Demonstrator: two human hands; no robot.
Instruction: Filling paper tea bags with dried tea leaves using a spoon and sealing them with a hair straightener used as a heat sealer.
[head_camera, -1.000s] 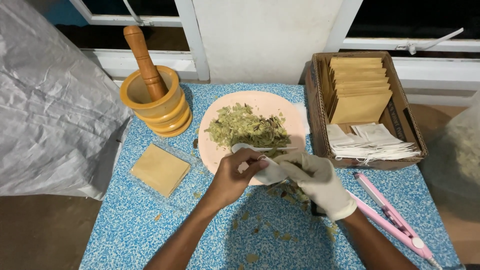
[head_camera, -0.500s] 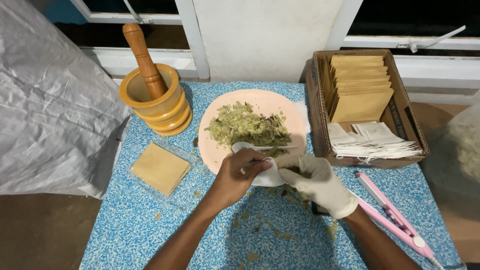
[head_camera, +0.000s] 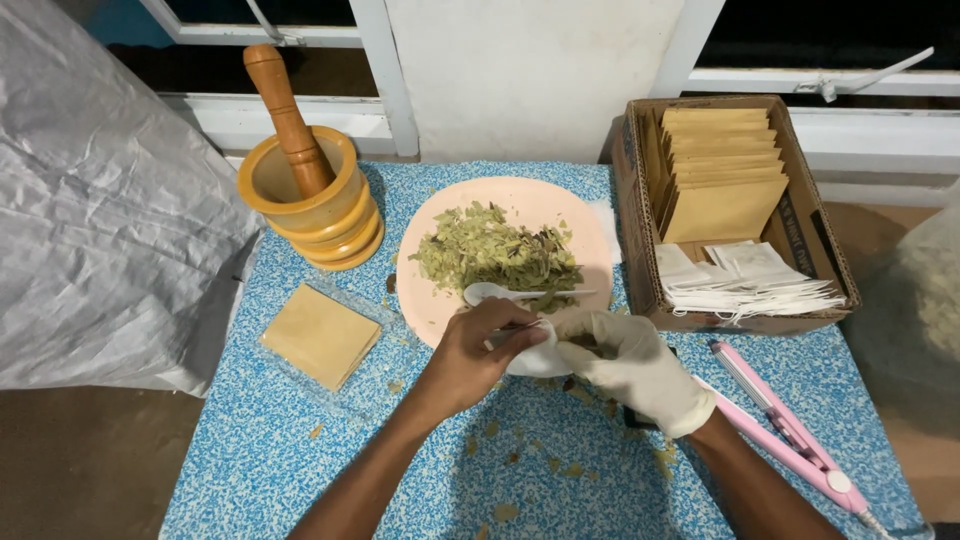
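Change since earlier: the two hands sit a little lower and closer to the near edge of the plate than a second ago; the white spoon (head_camera: 510, 293) now lies alone on the plate, its handle pointing right, and everything else on the table is where it was.
Left hand: the bare left hand (head_camera: 478, 352) is curled narrow, its fingertips pinched on the upper edge of a small white sachet (head_camera: 535, 358).
Right hand: the right hand (head_camera: 632, 365), in a white glove, is also closed narrow, thumb and fingers gripping the sachet's right side; the two hands touch at the fingertips.
Sachet: held between both hands just above the table, at the near rim of the plate; whether its mouth is open I cannot tell.
Plate: a round pink plate (head_camera: 580, 215) at the middle of the table, carrying a heap of dried green leaves (head_camera: 495, 250).
Spoon position: at the near foot of the leaf heap, just beyond the hands, not touched by either.
Table: a blue-and-white speckled table (head_camera: 300, 450) with crumbs of leaf scattered near the hands.
Left of plate: a wooden mortar (head_camera: 310, 205) with its pestle (head_camera: 285, 115) leaning in it; nearer, a tan square packet (head_camera: 320, 335) lying flat.
Right of plate: a cardboard box (head_camera: 810, 225) holding a stack of tan envelopes (head_camera: 722, 170) and, in front of them, a pile of white sachets (head_camera: 745, 280).
Near right: a pink sealing tool (head_camera: 785, 430) lying diagonally beside the right forearm.
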